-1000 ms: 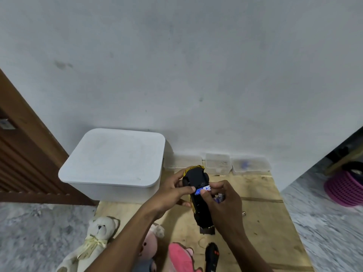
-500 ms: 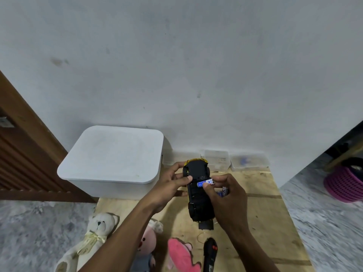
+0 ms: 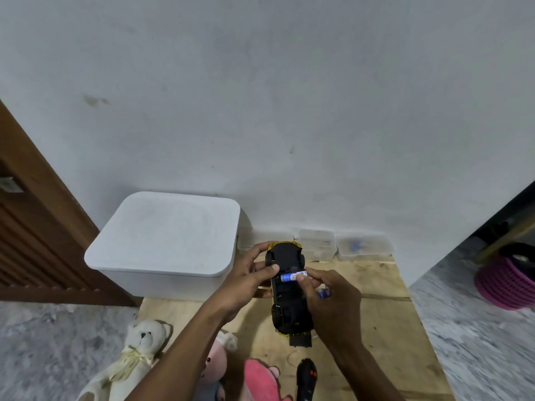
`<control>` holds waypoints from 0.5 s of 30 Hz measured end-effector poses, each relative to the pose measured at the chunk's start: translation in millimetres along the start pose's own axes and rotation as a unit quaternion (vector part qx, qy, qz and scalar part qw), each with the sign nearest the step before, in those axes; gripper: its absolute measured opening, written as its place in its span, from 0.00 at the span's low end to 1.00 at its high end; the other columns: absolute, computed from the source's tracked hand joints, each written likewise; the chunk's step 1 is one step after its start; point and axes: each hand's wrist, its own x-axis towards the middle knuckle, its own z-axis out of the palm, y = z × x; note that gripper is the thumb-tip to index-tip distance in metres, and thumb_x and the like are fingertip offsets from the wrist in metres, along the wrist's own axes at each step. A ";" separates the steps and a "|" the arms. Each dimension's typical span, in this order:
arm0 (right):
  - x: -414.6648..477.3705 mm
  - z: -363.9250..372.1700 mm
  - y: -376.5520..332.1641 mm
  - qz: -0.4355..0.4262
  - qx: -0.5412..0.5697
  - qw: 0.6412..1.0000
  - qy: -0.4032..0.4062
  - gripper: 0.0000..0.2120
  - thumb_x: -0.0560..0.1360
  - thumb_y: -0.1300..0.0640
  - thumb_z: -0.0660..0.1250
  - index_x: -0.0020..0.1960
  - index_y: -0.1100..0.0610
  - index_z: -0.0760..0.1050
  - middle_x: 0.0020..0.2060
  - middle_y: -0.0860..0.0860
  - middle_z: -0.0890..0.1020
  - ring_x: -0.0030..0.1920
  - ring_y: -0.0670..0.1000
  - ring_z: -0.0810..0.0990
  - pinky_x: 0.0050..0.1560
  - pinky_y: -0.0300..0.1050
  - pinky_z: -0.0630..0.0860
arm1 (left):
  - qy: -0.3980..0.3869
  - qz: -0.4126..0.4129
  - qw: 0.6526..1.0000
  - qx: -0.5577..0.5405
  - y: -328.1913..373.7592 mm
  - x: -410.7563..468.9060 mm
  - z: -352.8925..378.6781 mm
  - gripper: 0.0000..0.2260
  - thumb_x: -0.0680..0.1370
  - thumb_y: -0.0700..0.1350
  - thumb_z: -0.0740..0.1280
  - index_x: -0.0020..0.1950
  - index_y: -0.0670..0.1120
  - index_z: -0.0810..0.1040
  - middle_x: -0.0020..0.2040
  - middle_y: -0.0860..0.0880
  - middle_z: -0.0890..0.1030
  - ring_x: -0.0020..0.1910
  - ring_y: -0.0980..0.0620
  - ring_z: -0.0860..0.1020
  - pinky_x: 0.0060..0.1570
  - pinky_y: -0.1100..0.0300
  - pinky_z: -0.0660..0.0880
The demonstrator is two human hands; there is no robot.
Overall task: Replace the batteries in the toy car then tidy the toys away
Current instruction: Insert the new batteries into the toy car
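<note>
Step in hand looks like seating the battery (image 3: 290, 276): match the polarity marks, set the negative end against its contact first, then press it level. Upturned toy car (image 3: 285, 308) is held over the plywood board (image 3: 376, 328), at 4 o'clock from the white lidded bin (image 3: 168, 241). Left hand (image 3: 246, 285) grips the car's side, thumb curled onto the chassis. Right hand (image 3: 330, 302) pinches the battery across the open bay, fingertips closed on it. A second blue cell (image 3: 323, 293) is tucked under its curled fingers.
</note>
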 end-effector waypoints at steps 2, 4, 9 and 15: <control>-0.9 0.2 -1.0 -0.009 -0.013 1.000 0.001 0.08 0.73 0.54 0.75 0.52 0.54 0.85 0.42 0.45 0.85 0.41 0.43 0.83 0.42 0.43 0.81 | 0.005 -0.002 1.000 -0.003 -0.4 -3.0 1.0 0.18 0.82 0.39 0.66 0.66 0.59 0.74 0.46 0.55 0.87 0.45 0.58 0.83 0.43 0.55 0.79; -1.9 0.2 -3.0 -0.010 -0.009 1.000 0.012 0.07 0.72 0.55 0.76 0.50 0.53 0.85 0.41 0.45 0.85 0.41 0.44 0.83 0.43 0.45 0.81 | 0.009 -0.003 1.000 -0.006 -1.9 -6.0 1.0 0.17 0.82 0.40 0.67 0.64 0.61 0.74 0.47 0.54 0.87 0.46 0.57 0.83 0.43 0.56 0.79; -7.4 1.7 -6.4 -0.022 -0.020 0.999 0.017 0.04 0.71 0.55 0.77 0.46 0.51 0.84 0.39 0.43 0.85 0.38 0.43 0.82 0.39 0.46 0.81 | 0.014 -0.001 1.000 -0.005 -3.0 -10.5 0.2 0.18 0.82 0.40 0.66 0.67 0.59 0.73 0.46 0.54 0.87 0.45 0.57 0.83 0.42 0.56 0.79; -12.3 5.1 -7.1 -0.046 -0.052 0.998 0.005 0.05 0.73 0.53 0.76 0.46 0.55 0.84 0.39 0.46 0.85 0.37 0.46 0.82 0.36 0.45 0.81 | 0.016 -0.001 1.000 0.010 -1.1 -13.5 -1.1 0.18 0.82 0.40 0.66 0.67 0.59 0.73 0.47 0.52 0.87 0.46 0.56 0.83 0.41 0.57 0.79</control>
